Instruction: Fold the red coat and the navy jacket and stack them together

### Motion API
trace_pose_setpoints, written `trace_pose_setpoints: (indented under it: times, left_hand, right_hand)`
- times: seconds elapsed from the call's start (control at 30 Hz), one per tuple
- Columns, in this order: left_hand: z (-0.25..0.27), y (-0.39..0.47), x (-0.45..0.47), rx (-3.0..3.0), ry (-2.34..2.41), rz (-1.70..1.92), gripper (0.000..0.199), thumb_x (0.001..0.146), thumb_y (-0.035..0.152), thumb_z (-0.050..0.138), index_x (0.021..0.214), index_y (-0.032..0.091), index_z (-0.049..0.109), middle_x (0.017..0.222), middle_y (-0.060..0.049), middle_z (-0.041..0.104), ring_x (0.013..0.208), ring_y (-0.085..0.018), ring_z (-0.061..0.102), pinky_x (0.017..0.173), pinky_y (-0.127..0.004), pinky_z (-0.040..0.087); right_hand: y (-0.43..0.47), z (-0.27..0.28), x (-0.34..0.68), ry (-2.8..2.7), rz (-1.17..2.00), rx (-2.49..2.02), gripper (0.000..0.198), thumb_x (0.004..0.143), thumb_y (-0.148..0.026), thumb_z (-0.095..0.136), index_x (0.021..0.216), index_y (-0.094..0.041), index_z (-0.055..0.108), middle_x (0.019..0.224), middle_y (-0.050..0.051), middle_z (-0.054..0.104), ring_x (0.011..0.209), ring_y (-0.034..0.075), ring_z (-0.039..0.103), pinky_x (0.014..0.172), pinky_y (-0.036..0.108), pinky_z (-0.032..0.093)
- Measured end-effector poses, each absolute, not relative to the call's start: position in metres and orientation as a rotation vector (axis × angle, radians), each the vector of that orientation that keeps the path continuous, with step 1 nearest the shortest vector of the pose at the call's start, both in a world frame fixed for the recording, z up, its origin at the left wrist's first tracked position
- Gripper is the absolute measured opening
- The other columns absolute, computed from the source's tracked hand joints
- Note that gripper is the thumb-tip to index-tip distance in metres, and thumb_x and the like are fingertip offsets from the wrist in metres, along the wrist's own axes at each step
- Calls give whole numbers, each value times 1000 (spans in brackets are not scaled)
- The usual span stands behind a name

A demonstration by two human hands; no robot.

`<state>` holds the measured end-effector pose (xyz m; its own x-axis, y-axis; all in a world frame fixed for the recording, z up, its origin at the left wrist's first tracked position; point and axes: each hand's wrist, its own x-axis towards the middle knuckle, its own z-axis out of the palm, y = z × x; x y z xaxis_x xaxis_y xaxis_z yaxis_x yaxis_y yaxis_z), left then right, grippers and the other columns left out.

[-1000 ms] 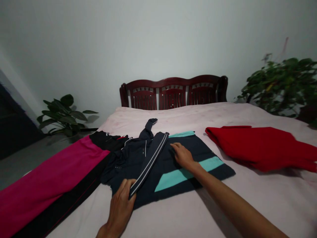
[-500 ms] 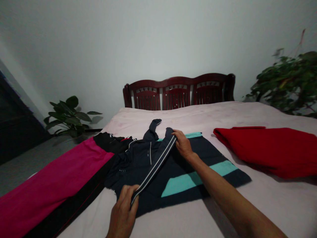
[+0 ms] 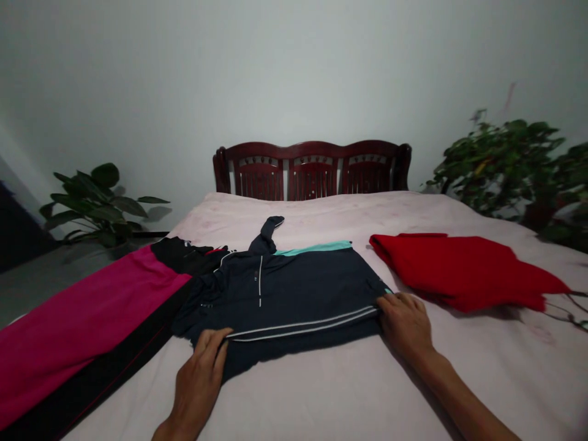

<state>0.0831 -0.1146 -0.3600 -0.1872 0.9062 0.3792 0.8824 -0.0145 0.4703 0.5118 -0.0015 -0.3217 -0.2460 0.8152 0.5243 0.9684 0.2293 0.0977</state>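
A dark navy jacket (image 3: 298, 285) with turquoise panels lies spread on the bed. One of its sleeves, marked by a pair of white stripes (image 3: 303, 323), runs straight along the near side of the body. My left hand (image 3: 199, 370) pinches the sleeve's left end near the shoulder. At the right, my right hand (image 3: 407, 324) grips the cuff end, close to the jacket's hem. The other sleeve (image 3: 266, 234) points away toward the headboard, bent at its tip. My fingertips are partly hidden against the cloth.
Left of the jacket lies a pink and black garment (image 3: 101, 306), touching it. A folded red garment (image 3: 459, 269) with cords rests at the right on the pale pink bedsheet (image 3: 312, 404). Behind stands a dark wooden headboard (image 3: 312, 171). Potted plants (image 3: 98, 202) flank the bed.
My right hand has brought the sleeve end down and right, from a slant across the jacket to the near side, covering the turquoise stripe. My left hand keeps its hold. The view has shifted slightly.
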Motion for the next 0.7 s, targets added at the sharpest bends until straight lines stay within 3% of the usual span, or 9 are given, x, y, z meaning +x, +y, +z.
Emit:
trace_pose_setpoints:
  times: [0.1,0.23,0.4,0.57,0.7]
  left_hand:
    - [-359,-116,84,2018,2186,1127,30,97,27,35,116,27,58,115,-3,59,103,-17,64,76,-26,52]
    - [-358,-114,84,2004,2214,825,35,92,13,33,110,26,60,117,-2,60,94,-16,65,69,-26,51]
    - [-350,-117,80,2068,2257,538,40,84,5,37,109,23,63,110,-4,67,100,-20,63,86,-35,49]
    - [-328,-105,107,2258,2227,695,43,92,18,39,132,19,56,140,-9,56,132,-25,48,111,-47,36]
    - [-322,-78,162,2497,2024,763,45,98,31,40,142,24,48,150,-8,47,142,-26,36,116,-50,30]
  right_hand:
    - [-1,-324,515,-2053,-536,-1599,20,80,-14,53,93,-22,66,96,8,65,100,26,51,95,40,34]
    - [2,-342,526,-2175,-168,-1538,29,73,-9,44,89,-23,64,97,7,65,98,25,55,91,38,43]
    - [8,-350,553,-1949,290,-1550,44,61,-10,41,93,-24,68,112,5,69,111,23,60,100,37,45]
    - [5,-308,522,-1764,155,-1665,45,83,-23,37,119,-20,65,127,10,65,119,28,58,104,44,43]
    - [0,-299,447,-2184,47,-1475,51,96,-37,35,141,-18,50,148,10,48,140,27,38,117,47,28]
